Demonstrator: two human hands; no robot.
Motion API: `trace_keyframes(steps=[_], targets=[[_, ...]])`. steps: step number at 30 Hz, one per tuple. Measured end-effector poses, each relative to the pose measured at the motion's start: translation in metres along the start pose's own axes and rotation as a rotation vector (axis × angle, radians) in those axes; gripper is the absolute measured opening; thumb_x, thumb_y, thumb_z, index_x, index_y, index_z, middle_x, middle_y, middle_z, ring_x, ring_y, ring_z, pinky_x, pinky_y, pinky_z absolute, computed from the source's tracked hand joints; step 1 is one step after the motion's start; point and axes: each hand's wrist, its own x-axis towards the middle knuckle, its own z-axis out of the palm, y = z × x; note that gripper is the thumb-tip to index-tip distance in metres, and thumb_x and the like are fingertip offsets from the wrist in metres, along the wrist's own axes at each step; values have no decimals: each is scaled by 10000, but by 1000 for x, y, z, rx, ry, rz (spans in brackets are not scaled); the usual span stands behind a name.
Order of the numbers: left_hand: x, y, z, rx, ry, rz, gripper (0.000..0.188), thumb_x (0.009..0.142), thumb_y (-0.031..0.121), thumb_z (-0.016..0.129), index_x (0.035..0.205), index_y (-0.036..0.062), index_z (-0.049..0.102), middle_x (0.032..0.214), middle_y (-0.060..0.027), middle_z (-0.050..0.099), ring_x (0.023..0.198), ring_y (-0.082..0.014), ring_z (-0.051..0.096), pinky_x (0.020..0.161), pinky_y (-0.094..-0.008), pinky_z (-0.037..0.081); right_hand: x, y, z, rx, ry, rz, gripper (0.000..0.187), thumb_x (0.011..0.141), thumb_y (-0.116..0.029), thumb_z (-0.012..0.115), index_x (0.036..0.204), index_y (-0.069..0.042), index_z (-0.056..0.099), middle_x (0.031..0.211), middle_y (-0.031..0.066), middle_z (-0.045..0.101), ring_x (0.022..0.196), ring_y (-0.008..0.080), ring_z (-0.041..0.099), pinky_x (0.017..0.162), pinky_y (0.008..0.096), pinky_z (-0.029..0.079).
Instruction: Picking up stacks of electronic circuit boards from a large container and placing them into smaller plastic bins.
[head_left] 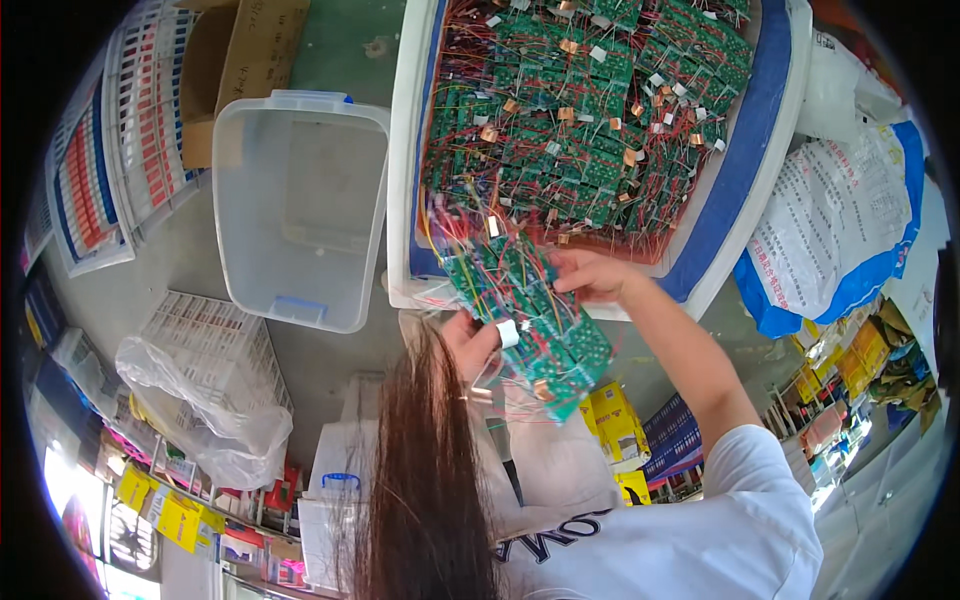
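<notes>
A green circuit board panel [540,330] with red, yellow and white wires hangs tilted in front of me. My left hand [470,345] is closed on its left edge, partly covered by hair and wires. At the opposite edge, my right hand [592,276] pinches the panel between thumb and fingers. A white connector [508,333] lies on the panel beside my left fingers. Just beyond my hands, a white bin with blue inner walls [735,175] holds many similar wired boards [580,130], laid in rows.
An open translucent plastic box [300,310] stands left of the bin, with a cardboard box [255,70] behind it. Slatted plastic trays [125,130] are stacked at the far left. A white and blue sack [830,220] leans at the right. A plastic-wrapped crate [215,360] sits lower left.
</notes>
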Motion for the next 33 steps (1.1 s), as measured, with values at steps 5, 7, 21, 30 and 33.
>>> trace_keyframes(steps=[5, 7, 21, 30, 33], targets=[[-35, 35, -78, -787, 190, -157, 169, 987, 238, 455, 881, 124, 521, 605, 32, 423, 472, -102, 409, 419, -226, 351, 9, 13, 47, 336, 125, -256, 517, 815, -43, 660, 1298, -73, 477, 1150, 57, 631, 1010, 185, 639, 849, 352, 541], [-47, 39, -91, -208, 505, 216, 277, 991, 168, 462, 1207, 8, 396, 1039, -111, 468, 872, -206, 484, 768, -313, 404, 20, 22, 52, 375, 170, -358, 574, 803, -91, 697, 1322, -82, 452, 1187, 69, 615, 1041, 202, 630, 878, 367, 537], [-88, -32, -127, -679, 287, -59, 384, 888, 18, 589, 1250, 10, 463, 1135, -114, 620, 950, -245, 645, 792, -400, 561, 73, 54, 181, 150, 391, -371, 295, 844, -34, 653, 1128, -70, 582, 1051, 60, 666, 911, 185, 666, 738, 336, 577], [-124, -46, -167, -382, 136, -84, 541, 827, 30, 671, 1311, 37, 430, 1138, -100, 606, 974, -213, 627, 837, -359, 537, 80, 35, 213, 135, 333, -485, 359, 837, -72, 652, 1174, -23, 538, 1078, 76, 642, 919, 201, 658, 740, 379, 581], [-134, -12, -157, -990, 350, -53, 547, 843, 3, 636, 1339, 41, 407, 1152, -102, 594, 1006, -207, 612, 843, -352, 528, 83, 27, 227, 16, 254, -404, 335, 845, -52, 635, 1165, -14, 544, 1068, 83, 644, 909, 207, 662, 727, 385, 587]])
